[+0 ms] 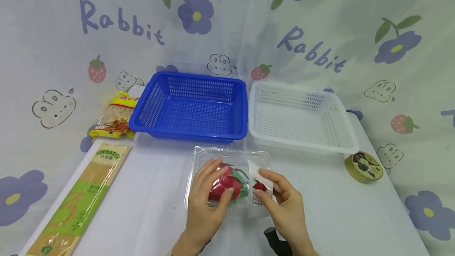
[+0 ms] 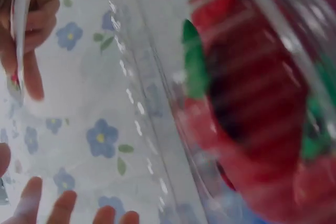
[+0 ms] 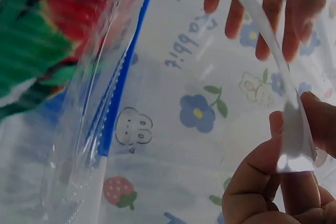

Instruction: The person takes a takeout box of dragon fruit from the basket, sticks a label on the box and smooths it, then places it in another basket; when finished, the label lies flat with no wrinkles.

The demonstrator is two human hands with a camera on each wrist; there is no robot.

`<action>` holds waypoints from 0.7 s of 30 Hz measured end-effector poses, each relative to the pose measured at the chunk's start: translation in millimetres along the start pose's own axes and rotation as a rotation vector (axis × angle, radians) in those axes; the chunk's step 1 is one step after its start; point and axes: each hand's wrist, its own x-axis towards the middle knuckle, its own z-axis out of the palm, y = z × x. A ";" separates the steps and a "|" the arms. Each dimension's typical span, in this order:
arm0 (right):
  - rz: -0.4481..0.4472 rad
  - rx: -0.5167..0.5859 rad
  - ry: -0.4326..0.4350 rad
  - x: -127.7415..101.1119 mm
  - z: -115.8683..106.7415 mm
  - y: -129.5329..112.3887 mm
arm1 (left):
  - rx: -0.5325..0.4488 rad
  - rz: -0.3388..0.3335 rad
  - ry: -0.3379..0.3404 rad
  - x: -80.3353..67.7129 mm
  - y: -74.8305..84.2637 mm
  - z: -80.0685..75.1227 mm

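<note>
- I'm at a white table [image 1: 160,216] backed by a pale cloth printed with purple flowers, strawberries, bunnies and the word "Rabbit".
- Low in the middle of the head view lies a clear plastic clamshell box [image 1: 227,157] with a red and green fruit-like thing [image 1: 231,185] inside.
- My left hand [image 1: 207,204] rests on the box's lid, fingers fairly straight and spread over the red thing.
- My right hand [image 1: 284,204] pinches a white label [image 1: 257,181] at the box's right side between thumb and fingers; the right wrist view shows it as a thin white strip [image 3: 294,135] in my curled fingers.
- Just behind the box, a blue basket [image 1: 192,108] sits centre frame, with a white basket [image 1: 302,115] touching or nearly touching its right side.
- At right, near the white basket's corner, is a small round tin [image 1: 363,166].
- At left, a packet of spaghetti [image 1: 79,200] runs toward the lower left corner; above it lies a yellow noodle packet [image 1: 115,115].
</note>
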 end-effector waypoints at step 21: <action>-0.128 0.134 -0.185 -6.8 16.9 9.9 | -0.058 0.273 0.095 0.5 -8.5 25.6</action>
